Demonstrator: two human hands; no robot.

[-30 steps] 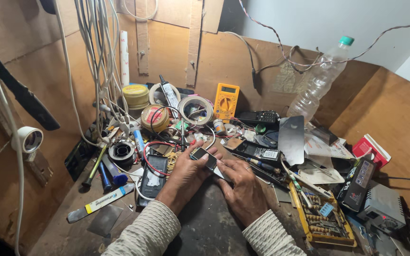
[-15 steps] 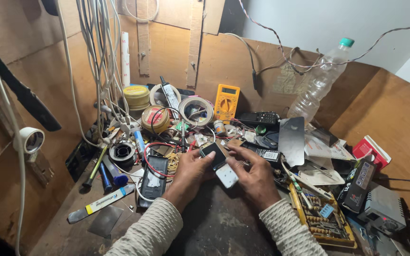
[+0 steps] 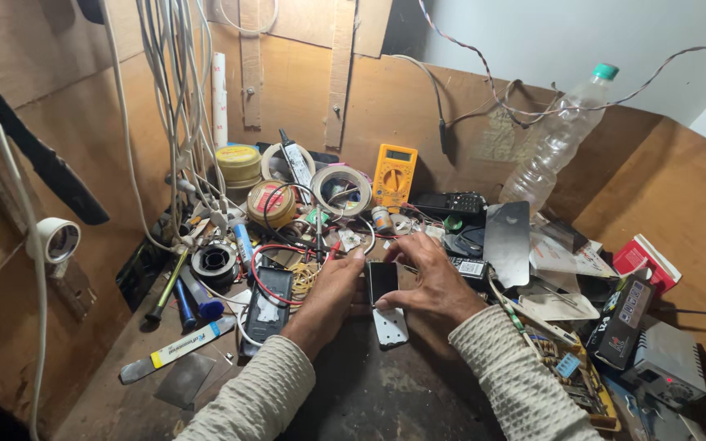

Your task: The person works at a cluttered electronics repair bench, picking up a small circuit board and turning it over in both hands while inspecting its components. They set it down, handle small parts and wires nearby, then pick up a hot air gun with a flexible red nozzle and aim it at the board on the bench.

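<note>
Both of our hands meet near the middle of the cluttered workbench, close to its front edge: our left hand comes in from the lower left with its fingers stretched forward, and our right hand arches in from the lower right, fingers spread and curled down. Between them stands a small dark phone, pinched at its left edge by the left fingertips and at its right edge and lower corner by the right thumb and forefinger, so each hand is narrowed onto it rather than wide. The phone's long axis runs away from us, toward the back wall, with its dark face turned up to the camera; which end is its top we cannot tell. It lies straight ahead of both wrists, about equally near to each. Just in front of it, toward us, a pale grey perforated metal plate lies flat on the bench, apart from the fingers. Left of the left hand another dark handset rests amid red wire. Toward the back edge sit a yellow multimeter, rolls of tape and a solder spool. Near the right back corner a clear plastic bottle leans against the wall, and a blue-handled screwdriver lies at the left edge.
</note>
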